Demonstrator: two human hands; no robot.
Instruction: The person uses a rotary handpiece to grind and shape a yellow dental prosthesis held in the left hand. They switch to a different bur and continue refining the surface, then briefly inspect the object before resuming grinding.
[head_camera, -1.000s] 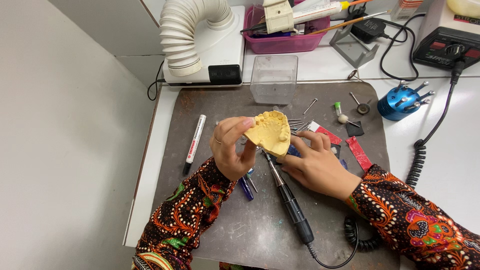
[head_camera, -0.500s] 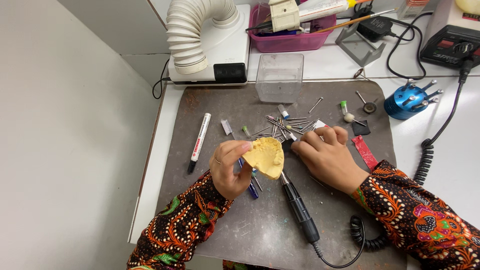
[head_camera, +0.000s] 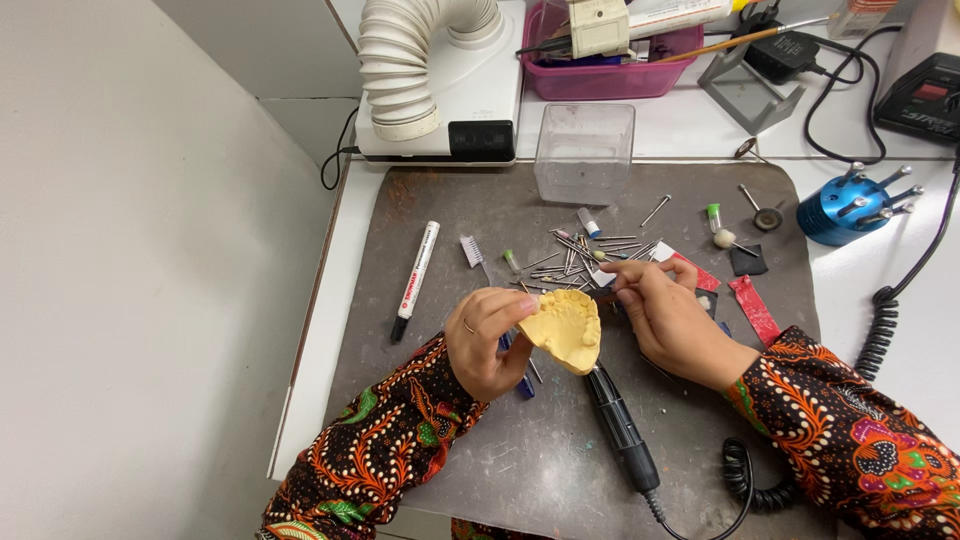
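1. While the left hand (head_camera: 487, 340) pinches a yellow dental cast (head_camera: 566, 328) between thumb and curled fingers, it holds the cast tilted above the grey mat (head_camera: 470, 210), near the mat's centre.
2. At 3 o'clock of the cast, the right hand (head_camera: 672, 318) has its fingers closed around the front of a black rotary handpiece (head_camera: 620, 425); the tool's tip is hidden behind the cast, so I cannot tell whether it touches.
3. From the right hand the handpiece body slants toward 5 o'clock, ending in a coiled black cable (head_camera: 750, 480) at the mat's lower edge.
4. Both arms wear patterned sleeves in orange, red and black.
5. At 12 o'clock of the hands lies a scatter of small metal burs (head_camera: 575, 250), with a clear plastic box (head_camera: 585, 152) beyond them.
6. At 9 o'clock of the cast a white marker pen (head_camera: 415, 278) lies on the mat.
7. At 2 o'clock, off the mat on the white worktop (head_camera: 840, 270), stands a blue bur holder (head_camera: 838, 208).
8. At 11 o'clock, a white ribbed suction hose (head_camera: 405, 60) rises from a white unit.
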